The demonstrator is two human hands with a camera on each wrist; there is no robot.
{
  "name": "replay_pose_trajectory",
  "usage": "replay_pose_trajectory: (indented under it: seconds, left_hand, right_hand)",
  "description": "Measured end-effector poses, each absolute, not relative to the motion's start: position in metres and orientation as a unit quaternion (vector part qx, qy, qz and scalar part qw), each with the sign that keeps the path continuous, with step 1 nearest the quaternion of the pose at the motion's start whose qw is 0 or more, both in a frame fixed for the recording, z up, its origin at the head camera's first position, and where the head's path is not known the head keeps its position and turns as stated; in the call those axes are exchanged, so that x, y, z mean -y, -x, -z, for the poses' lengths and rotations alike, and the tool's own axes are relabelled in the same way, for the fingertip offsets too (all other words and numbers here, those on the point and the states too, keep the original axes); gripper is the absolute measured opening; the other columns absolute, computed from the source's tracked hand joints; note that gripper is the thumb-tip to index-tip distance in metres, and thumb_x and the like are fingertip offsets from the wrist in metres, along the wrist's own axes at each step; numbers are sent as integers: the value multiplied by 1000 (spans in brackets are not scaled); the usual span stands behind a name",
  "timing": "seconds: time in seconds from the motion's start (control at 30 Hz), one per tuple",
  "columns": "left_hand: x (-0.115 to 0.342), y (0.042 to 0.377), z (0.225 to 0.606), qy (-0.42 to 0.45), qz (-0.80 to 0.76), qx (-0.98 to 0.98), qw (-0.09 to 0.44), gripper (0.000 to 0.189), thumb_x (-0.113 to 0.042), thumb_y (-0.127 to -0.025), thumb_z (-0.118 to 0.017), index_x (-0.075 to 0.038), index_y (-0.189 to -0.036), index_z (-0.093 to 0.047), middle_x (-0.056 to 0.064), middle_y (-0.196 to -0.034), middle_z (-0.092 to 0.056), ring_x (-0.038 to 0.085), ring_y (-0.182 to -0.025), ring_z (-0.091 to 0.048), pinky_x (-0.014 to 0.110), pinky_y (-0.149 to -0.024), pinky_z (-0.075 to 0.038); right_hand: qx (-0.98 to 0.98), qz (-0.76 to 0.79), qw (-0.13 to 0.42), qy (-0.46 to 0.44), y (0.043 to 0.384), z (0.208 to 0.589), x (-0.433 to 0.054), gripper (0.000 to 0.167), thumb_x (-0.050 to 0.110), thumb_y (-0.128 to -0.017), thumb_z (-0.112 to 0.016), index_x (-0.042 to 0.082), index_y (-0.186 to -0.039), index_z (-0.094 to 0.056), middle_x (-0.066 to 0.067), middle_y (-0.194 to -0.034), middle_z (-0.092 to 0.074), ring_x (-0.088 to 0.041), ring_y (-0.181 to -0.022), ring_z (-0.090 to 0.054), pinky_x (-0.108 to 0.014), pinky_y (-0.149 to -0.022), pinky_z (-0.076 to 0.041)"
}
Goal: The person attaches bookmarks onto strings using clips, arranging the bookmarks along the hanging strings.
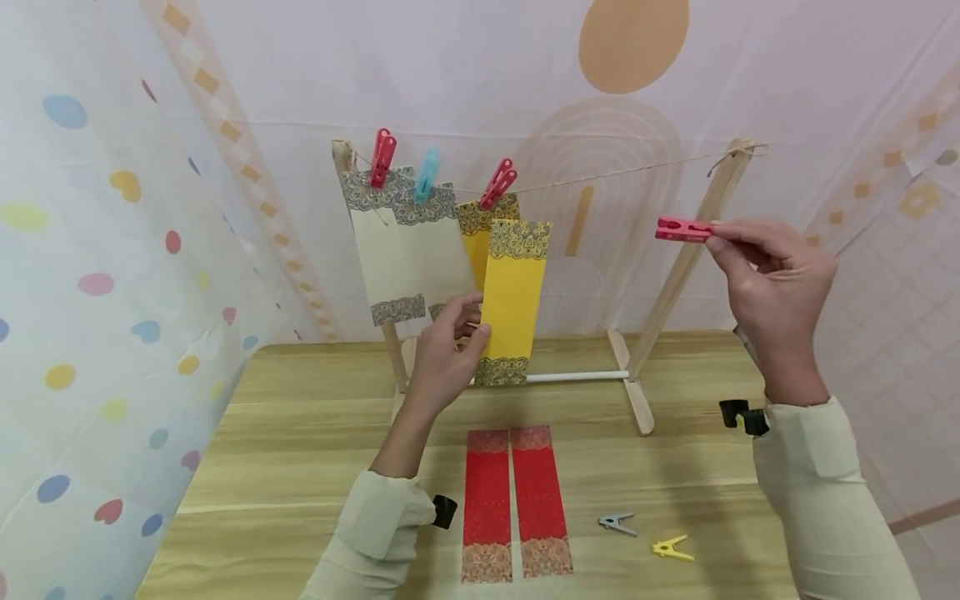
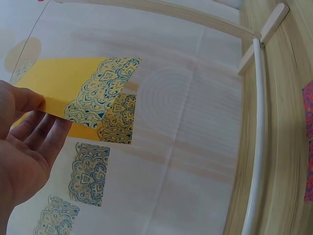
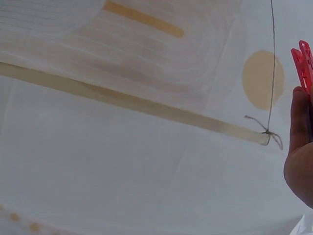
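Observation:
My left hand [image 1: 448, 354] pinches a yellow card [image 1: 513, 304] with patterned bands by its left edge, upright in front of the string [image 1: 615, 173]. Behind it, another yellow card [image 1: 474, 250] hangs from a red clothespin [image 1: 498, 183]. My right hand [image 1: 780, 287], near the right post, pinches a red clothespin [image 1: 682, 230] between thumb and fingers, held level. In the left wrist view, the held yellow card [image 2: 63, 81] lies between thumb and fingers. The right wrist view shows the red clothespin [image 3: 304, 63] at the right edge, with much of the hand out of frame.
Two cream cards [image 1: 405, 258] hang at the left under a red clothespin [image 1: 382, 158] and a blue clothespin [image 1: 426, 177]. Wooden posts [image 1: 686, 267] carry the string. On the table [image 1: 300, 467] lie two red cards [image 1: 487, 492], a grey clothespin [image 1: 617, 523] and a yellow clothespin [image 1: 672, 547].

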State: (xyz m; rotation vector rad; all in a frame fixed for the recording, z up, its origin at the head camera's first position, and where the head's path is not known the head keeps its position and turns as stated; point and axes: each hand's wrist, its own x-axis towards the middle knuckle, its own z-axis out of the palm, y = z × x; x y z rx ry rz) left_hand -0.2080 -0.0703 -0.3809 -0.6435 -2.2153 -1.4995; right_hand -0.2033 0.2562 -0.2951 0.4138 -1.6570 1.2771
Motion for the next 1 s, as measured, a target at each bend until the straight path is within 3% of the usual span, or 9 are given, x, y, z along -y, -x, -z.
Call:
replay_pose_trajectory:
  seconds: [0.23, 0.43, 1.0]
  left_hand:
    - [66, 212, 377, 223, 527, 798, 189, 37, -1, -97, -61, 2, -134, -55, 17, -104, -71, 28, -94, -69, 36, -73, -56]
    - [64, 216, 369, 236, 522, 795, 200, 37, -1, -97, -60, 3, -134, -54, 18, -101, -72, 29, -88, -69, 35, -70, -54]
    - [53, 227, 364, 251, 531, 790, 173, 38, -2, -99, -59, 3, -136, -53, 18, -104, -71, 26, -86, -68, 35, -69, -53]
  right_hand:
    - [702, -504, 467, -187, 213, 274, -246, 9, -14, -81, -77, -10, -90, -77, 6, -86, -74, -6, -77, -68, -17, -76, -53]
    - [718, -479, 456, -219, 221, 253, -232, 9, -12, -81, -78, -6, -87, -79, -7, -84, -76, -6, -73, -68, -17, -74, -53]
    - [783, -343, 424, -300, 247, 217, -201, 4, -5, -87, -76, -3, -86, -80, -15, -84, -76, 13, -70, -58, -10, -67, -46]
